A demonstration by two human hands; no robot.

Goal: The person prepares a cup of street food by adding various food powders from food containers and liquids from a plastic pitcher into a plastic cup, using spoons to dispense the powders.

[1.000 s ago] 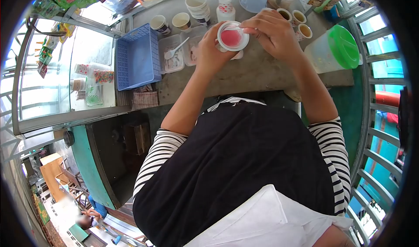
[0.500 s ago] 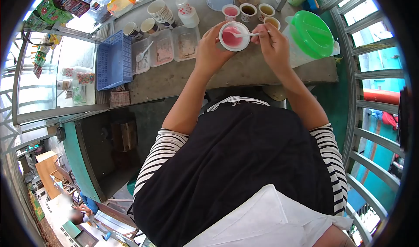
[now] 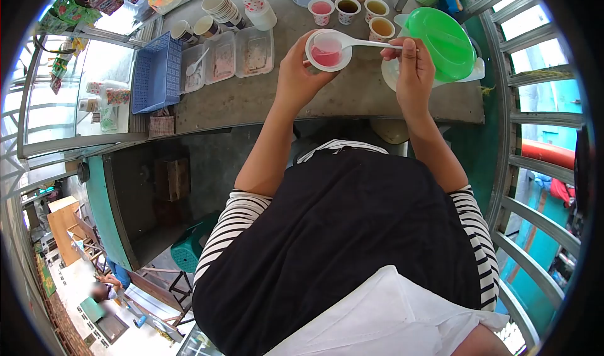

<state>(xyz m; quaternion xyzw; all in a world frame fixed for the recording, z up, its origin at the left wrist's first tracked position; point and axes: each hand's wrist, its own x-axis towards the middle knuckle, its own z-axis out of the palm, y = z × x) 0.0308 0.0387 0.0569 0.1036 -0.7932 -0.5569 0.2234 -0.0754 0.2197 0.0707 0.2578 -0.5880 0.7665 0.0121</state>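
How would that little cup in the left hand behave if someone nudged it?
The open cup would probably slosh, given the pink liquid inside. It seems fairly light, since the left hand alone supports it.

Cup (image 3: pixel 328 69) in your left hand (image 3: pixel 297 78); spoon (image 3: pixel 368 43) in your right hand (image 3: pixel 413 73), its bowl over cup. Counter (image 3: pixel 352 102) before you: basket (image 3: pixel 148 73) far left, three trays (image 3: pixel 221 79) right of it; pitcher (image 3: pixel 440 44) right, four filled cups (image 3: pixel 346 20) left of pitcher.

grey tabletop (image 3: pixel 242 104): blue basket (image 3: pixel 157 73) by its left edge, plastic trays (image 3: pixel 221 57) beside it, green-lidded container (image 3: pixel 440 44) near right edge.
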